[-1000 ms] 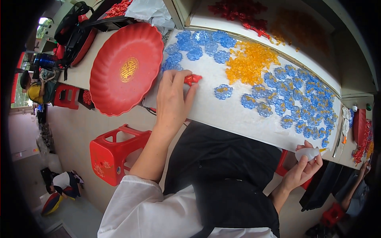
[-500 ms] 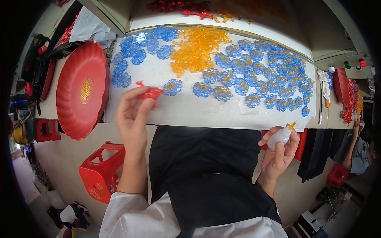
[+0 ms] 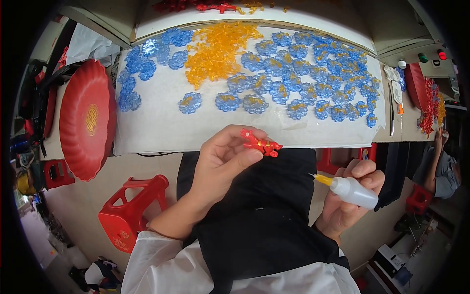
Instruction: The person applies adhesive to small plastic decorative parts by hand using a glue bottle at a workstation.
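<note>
Between the thumb and fingers of my left hand [image 3: 223, 164] is a small red plastic figurine [image 3: 263, 145] with gold markings, held just off the table's front edge. My right hand [image 3: 350, 201] grips a white squeeze bottle [image 3: 355, 192] with a yellow tip and a thin needle nozzle. The nozzle points left toward the figurine, with a gap between them. On the white table covering [image 3: 161, 130], a blue flower-shaped piece [image 3: 190, 103] with a yellow part on it lies apart. Many similar blue pieces [image 3: 298, 109] spread across the right side.
A pile of small yellow translucent pieces [image 3: 215, 54] lies mid-table, beside plain blue pieces [image 3: 129, 100]. A red scalloped tray [image 3: 88, 147] leans at the left. Red stools [image 3: 120, 220] stand below. Red parts [image 3: 218, 8] lie on the back shelf. Another person [image 3: 438, 166] works at far right.
My left hand has come right and nearer my body with the red figurine. My right hand has turned the bottle so its nozzle points left instead of up. The view has shifted slightly.
</note>
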Demonstrator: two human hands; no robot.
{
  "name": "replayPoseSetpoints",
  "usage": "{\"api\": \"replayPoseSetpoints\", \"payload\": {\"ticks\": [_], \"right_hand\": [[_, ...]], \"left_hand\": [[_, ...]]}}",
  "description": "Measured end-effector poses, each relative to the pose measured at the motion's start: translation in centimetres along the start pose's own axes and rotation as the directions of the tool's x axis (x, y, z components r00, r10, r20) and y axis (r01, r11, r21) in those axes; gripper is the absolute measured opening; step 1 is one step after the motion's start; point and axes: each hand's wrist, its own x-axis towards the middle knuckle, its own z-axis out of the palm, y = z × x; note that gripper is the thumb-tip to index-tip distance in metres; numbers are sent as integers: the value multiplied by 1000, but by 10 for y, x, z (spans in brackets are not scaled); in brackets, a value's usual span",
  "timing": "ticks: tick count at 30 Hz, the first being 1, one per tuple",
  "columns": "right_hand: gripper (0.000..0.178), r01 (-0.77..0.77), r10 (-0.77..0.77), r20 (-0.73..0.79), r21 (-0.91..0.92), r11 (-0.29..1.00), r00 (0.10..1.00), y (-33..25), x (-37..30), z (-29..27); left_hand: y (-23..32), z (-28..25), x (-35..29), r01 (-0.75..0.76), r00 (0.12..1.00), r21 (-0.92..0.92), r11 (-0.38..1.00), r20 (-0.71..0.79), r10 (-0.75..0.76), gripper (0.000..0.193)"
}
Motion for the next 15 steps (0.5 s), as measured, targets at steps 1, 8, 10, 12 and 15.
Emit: {"api": "replayPoseSetpoints", "payload": {"ticks": [1,8,10,12,15], "right_hand": [[49,4,-4,32,-12,1000,999,0,0,0],[48,382,-258,423,-241,892,869,5,0,-10],[51,404,-277,440,-228,886,854,5,1,-9],[52,418,-263,472,-261,870,842,5,0,-8],[53,426,-253,485,-289,858,837,5,0,-8]], "left_hand": [[0,1,0,26,999,21,999,-42,-25,27],[1,4,0,5,1000,55,998,-10,-4,24],[1,4,-1,-1,1000,67,998,-13,2,24],[1,5,-2,-6,1000,78,997,-15,7,25],[1,8,-2,-17,996,92,996,-89,25,26]]}}
